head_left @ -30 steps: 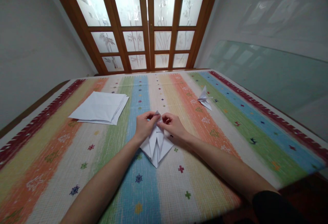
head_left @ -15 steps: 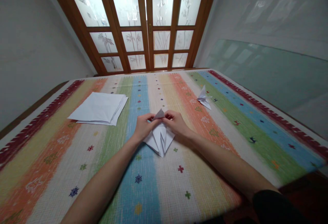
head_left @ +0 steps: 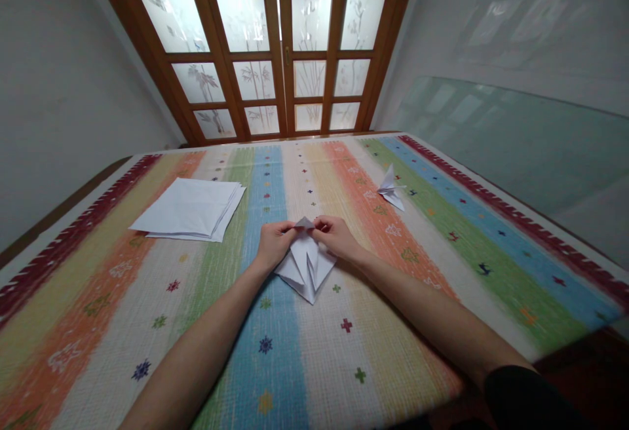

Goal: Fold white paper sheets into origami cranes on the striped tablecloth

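A folded sheet of white paper (head_left: 307, 266) lies on the striped cloth in front of me, its loose flaps and a point facing me. My left hand (head_left: 276, 241) pinches its far left edge between thumb and fingers. On the far right edge, my right hand (head_left: 337, 236) has a similar pinch. Between the two hands the small tip at the far end stands out, greyish in shadow. The fingertips partly cover the upper folds.
A stack of white paper sheets (head_left: 189, 207) lies at the left. Toward the right rests a folded paper crane (head_left: 390, 191). The striped tablecloth (head_left: 265, 345) covers the table, which reaches to wooden glass-paned doors (head_left: 285, 56) at the back.
The far tip of the folded paper has come down and looks shorter and flatter. Both hands stay pinched on the paper with only small shifts.
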Demonstrator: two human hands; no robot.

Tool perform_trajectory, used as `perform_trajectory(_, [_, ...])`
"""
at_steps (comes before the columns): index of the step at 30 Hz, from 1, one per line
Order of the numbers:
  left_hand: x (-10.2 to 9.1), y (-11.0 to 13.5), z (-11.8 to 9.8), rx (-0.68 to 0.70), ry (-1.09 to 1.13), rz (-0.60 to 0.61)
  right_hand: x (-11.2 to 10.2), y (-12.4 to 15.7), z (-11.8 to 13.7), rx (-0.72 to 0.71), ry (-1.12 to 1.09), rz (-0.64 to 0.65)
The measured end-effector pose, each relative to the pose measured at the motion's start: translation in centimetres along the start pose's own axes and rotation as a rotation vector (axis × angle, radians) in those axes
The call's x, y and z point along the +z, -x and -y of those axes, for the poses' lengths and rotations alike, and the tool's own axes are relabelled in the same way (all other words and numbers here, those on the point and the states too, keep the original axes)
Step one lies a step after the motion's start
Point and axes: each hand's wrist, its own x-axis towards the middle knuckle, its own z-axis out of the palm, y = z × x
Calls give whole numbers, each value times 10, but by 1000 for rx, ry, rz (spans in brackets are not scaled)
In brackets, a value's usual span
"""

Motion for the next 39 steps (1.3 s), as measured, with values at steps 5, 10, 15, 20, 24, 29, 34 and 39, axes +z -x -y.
perform_trajectory(5, [-2,-2,0,-1,65,47,-4,0,2,-9,28,36])
perform_trajectory(10, [-2,-2,1,-8,75,66,-7,-1,3,-16,8,79])
perform_trajectory(15, [-4,-3,2,6,77,93,-7,-2,1,5,-55,91])
perform_trajectory(20, [-6,-3,3,30,46,108,-9,-2,-1,19,-79,102])
perform_trajectory(24, [-7,-3,1,50,33,97,-10,-1,-4,11,-80,150])
perform_trajectory(29, [-8,-2,-1,26,56,74,-9,-1,-10,-38,-62,146])
perform_trajectory(34, [-7,-1,-1,-6,25,162,-7,-1,-11,-32,-94,137])
perform_trajectory(39, [-5,0,-3,-46,58,145,-6,-3,-7,25,-166,122])
